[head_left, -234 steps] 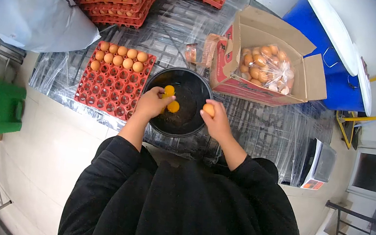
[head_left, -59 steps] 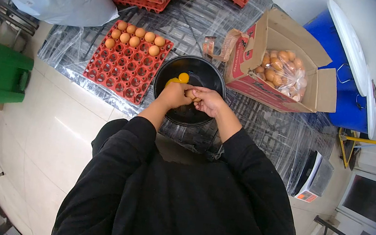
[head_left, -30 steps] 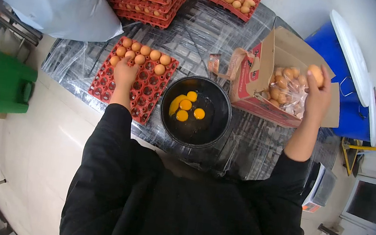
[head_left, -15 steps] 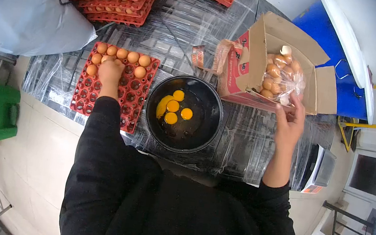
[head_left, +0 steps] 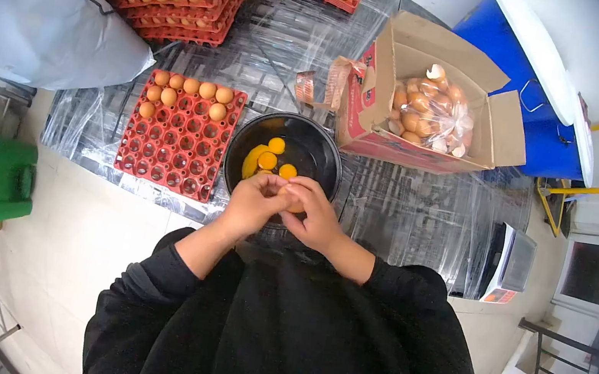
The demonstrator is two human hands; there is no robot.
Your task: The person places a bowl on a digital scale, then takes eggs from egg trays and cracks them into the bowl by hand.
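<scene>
The left hand [head_left: 254, 202] has come from the red egg tray [head_left: 173, 141] to meet the right hand [head_left: 319, 219] over the near side of the black bowl [head_left: 323, 148]; both clasp a brown egg [head_left: 295, 202]; work is thus back above the yolks [head_left: 267, 160].

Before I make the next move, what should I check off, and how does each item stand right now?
1. Left hand and right hand both on the egg: ok.
2. Egg above the bowl: ok, toward the side nearest the body.
3. Shell split open: cannot tell; the hands hide most of it.
4. Yolks in the bowl all whole: not ok; one looks smeared.
5. Box open at the top: ok; a bag of shells lies inside.
6. More eggs within the near tray: ok, at its far end.
</scene>
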